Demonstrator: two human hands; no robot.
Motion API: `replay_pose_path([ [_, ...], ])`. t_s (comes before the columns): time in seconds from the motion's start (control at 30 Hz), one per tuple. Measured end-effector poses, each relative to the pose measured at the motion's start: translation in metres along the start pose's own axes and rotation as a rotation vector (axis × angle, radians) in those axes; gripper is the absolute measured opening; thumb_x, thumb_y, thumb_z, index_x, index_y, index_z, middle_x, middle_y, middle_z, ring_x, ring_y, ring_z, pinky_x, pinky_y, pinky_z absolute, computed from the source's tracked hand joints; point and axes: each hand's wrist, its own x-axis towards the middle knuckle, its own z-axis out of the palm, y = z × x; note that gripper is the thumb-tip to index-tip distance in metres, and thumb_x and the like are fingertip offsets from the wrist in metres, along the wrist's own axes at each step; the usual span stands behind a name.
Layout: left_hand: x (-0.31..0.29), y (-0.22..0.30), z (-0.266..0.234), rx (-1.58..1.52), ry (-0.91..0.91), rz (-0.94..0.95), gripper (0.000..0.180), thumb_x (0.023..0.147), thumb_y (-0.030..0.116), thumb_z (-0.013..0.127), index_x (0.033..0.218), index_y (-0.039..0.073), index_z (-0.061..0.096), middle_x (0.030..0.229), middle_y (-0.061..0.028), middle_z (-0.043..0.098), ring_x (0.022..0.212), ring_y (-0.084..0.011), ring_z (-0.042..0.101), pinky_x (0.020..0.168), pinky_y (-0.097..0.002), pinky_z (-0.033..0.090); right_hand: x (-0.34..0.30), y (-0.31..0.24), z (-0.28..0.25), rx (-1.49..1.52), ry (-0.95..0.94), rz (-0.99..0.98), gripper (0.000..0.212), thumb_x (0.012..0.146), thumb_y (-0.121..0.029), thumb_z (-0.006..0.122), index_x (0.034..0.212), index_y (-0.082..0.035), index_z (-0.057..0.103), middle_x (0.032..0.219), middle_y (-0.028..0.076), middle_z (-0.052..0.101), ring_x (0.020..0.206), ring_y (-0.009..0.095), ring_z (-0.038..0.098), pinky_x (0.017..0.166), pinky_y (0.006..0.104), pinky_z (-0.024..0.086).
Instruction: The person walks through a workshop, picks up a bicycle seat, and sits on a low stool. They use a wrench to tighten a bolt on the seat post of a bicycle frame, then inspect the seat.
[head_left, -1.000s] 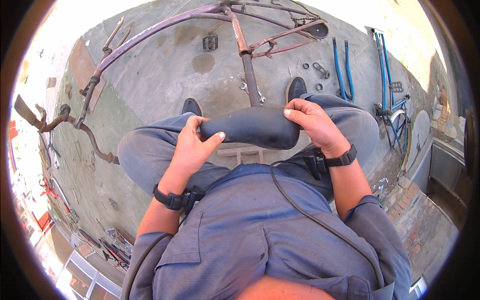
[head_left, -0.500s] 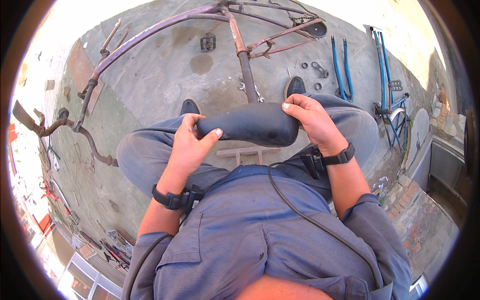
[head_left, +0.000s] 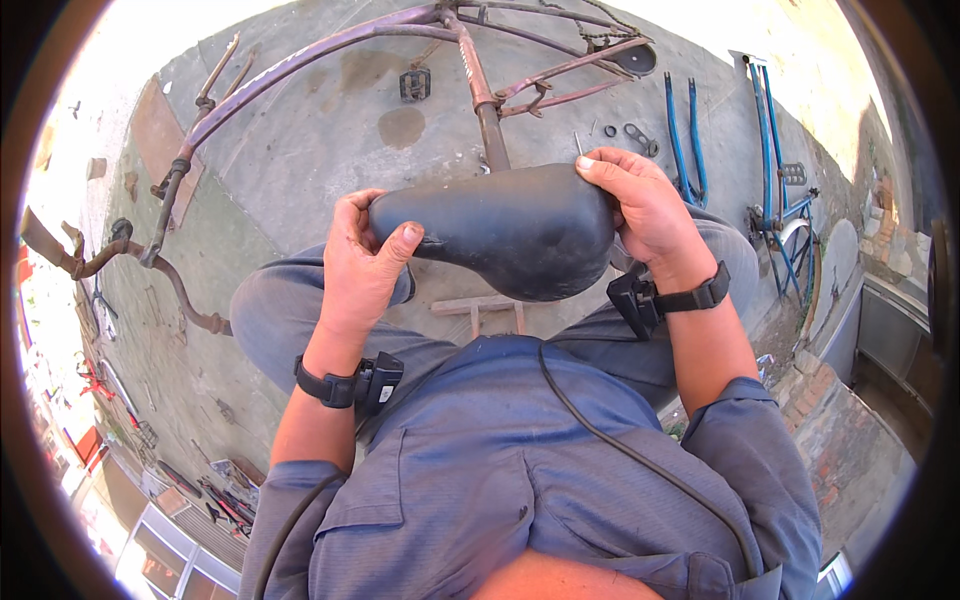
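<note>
Between my hands is a black bicycle saddle [head_left: 500,230], its broad top turned toward me. My left hand [head_left: 365,250] pinches the narrow nose, thumb on the near side and fingers behind. At the wide rear end, my right hand [head_left: 645,210] grips the edge with its thumb on top. A small scuff shows near my left thumb. The saddle hides its own underside and the lower end of the seat tube. Just beyond it, a worn purple bicycle frame [head_left: 330,47] lies on the concrete, with its rusty handlebar [head_left: 180,280] at the left.
A loose black pedal [head_left: 415,85] lies beyond the saddle. Blue fork blades [head_left: 685,140] and a blue frame [head_left: 770,150] are at the right. Small metal parts [head_left: 640,138] lie between. A low wooden piece [head_left: 478,305] sits between my legs. Tools and scrap [head_left: 230,505] lie at lower left.
Both hands have lifted the saddle closer and spread slightly apart. The saddle has tilted, so more of its top and wide rear shows.
</note>
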Motion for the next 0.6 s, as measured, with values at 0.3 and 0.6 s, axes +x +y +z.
replay_pose_path([
  [0.3,-0.001,-0.008,0.012,-0.184,-0.018,-0.125,0.077,0.076,0.025,0.091,0.132,-0.001,0.043,0.112,-0.0076,0.059,0.102,-0.0135,0.058,0.089,-0.0280,0.051,0.003,0.008,-0.005,-0.028,-0.012,-0.022,0.015,0.097,-0.017,0.066,0.100,-0.003,0.066,0.085,-0.001,0.066,0.072,0.006,0.060,0.066,0.0209,0.048],
  [0.6,0.000,-0.008,0.016,-0.084,0.011,-0.119,0.068,0.073,0.023,0.093,0.118,0.002,0.047,0.104,-0.0055,0.060,0.097,-0.0119,0.059,0.086,-0.0274,0.052,-0.010,-0.008,-0.017,-0.752,-0.084,-0.200,0.101,0.058,-0.058,0.093,0.132,-0.001,0.054,0.123,0.009,0.058,0.120,0.020,0.053,0.099,0.0335,0.044],
])
